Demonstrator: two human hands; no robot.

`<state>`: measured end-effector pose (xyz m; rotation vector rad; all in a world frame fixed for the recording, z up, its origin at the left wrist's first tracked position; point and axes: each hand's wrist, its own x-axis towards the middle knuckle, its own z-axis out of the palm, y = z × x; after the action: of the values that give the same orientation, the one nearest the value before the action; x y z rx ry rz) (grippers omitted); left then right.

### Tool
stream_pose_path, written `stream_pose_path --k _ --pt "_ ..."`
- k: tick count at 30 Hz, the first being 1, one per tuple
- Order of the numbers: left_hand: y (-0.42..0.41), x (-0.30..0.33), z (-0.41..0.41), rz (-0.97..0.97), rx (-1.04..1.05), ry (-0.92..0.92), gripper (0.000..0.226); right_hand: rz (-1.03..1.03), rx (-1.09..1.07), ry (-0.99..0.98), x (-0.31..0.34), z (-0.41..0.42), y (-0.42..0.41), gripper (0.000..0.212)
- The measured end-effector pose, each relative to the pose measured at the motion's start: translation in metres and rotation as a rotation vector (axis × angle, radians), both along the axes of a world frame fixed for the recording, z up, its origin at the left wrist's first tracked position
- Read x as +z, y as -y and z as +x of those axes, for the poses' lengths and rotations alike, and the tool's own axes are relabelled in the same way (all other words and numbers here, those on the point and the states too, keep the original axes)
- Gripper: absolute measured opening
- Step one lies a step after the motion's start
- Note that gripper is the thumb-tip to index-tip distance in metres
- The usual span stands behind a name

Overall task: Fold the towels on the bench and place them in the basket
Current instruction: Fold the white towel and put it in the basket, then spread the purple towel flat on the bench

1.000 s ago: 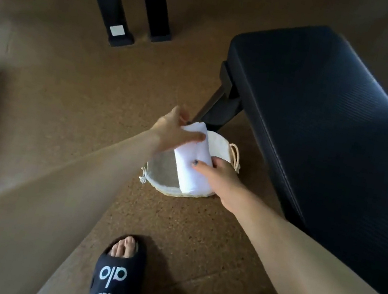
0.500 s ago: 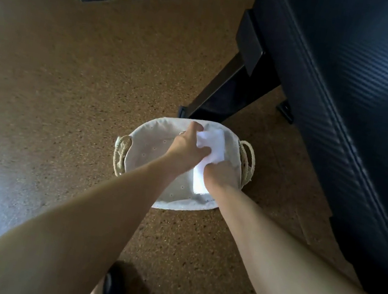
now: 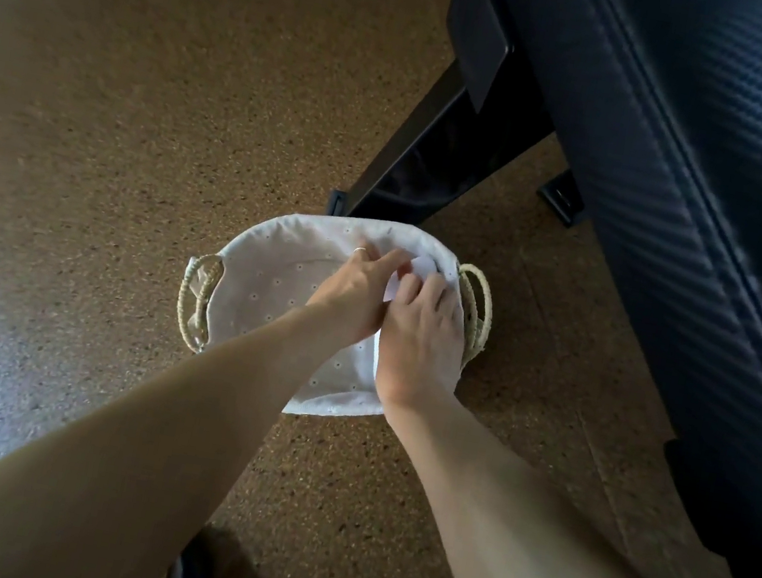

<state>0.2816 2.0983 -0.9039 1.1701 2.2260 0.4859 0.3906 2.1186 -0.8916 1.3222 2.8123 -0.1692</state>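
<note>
- Basket (image 3: 260, 298): oval, woven straw loop handles at both ends, pale cloth liner dotted with small eyelets; sits on speckled cork-like floor (image 3: 144, 119).
- Towel (image 3: 423, 266): white, smooth, folded; only a small patch and a thin edge show between my hands, at the basket's right end.
- Left hand (image 3: 357, 295): fingers laid over the towel, pressing it down; ring on one finger. I can't tell if they curl round it.
- Right hand (image 3: 422, 332): just beside the left, touching it, fingers bent over the towel, covering most of it.
- Bench (image 3: 720, 170): black ribbed padding, dark metal leg just beyond my hands.
- Versus half a second ago: towel lower in the basket, less of it showing; camera closer.
</note>
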Motion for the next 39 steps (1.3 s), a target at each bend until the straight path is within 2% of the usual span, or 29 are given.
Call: stream_pose_path --k 4,8,11,15,19,22,25,27,29,34,37,39 --pt "0.007 0.002 -0.002 -0.019 -0.064 -0.031 0.046 -0.324 -0.123 0.088 0.004 -0.003 -0.003 0.034" --pt "0.017 0.007 -0.007 -0.145 -0.173 -0.048 0.064 -0.375 -0.166 0.180 0.002 -0.007 -0.001 0.041" --pt "0.025 0.029 -0.010 -0.212 -0.239 -0.091 0.068 -0.525 -0.279 0.152 0.020 -0.011 -0.001 0.043" --pt "0.038 0.083 -0.012 -0.229 -0.254 -0.097 0.069 -0.737 -0.216 0.158 0.081 -0.005 0.006 0.041" --pt "0.052 0.174 0.004 -0.179 -0.256 -0.150 0.064 -0.646 -0.047 0.129 0.175 0.013 0.014 0.031" --pt "0.061 0.256 0.034 -0.072 -0.243 -0.206 0.047 -0.571 0.044 0.053 0.257 0.043 0.019 0.038" --pt "0.072 0.330 0.087 0.075 -0.220 -0.175 0.011 -0.622 -0.016 -0.170 0.337 0.095 0.018 0.029" --pt "0.077 0.369 0.134 0.142 -0.234 -0.109 0.012 -0.662 -0.071 -0.288 0.381 0.145 0.013 0.022" --pt "0.082 0.400 0.189 0.157 -0.289 -0.054 0.016 -0.637 -0.100 -0.303 0.414 0.206 0.010 0.025" --pt "0.089 0.442 0.331 0.130 -0.572 0.044 0.018 -0.493 -0.231 -0.086 0.455 0.367 0.006 0.026" --pt "0.098 0.445 0.407 0.020 -0.773 0.103 0.037 -0.500 -0.307 0.061 0.451 0.452 0.009 0.023" --pt "0.105 0.436 0.449 -0.043 -0.894 0.077 0.055 -0.535 -0.335 0.174 0.445 0.498 0.018 0.022"
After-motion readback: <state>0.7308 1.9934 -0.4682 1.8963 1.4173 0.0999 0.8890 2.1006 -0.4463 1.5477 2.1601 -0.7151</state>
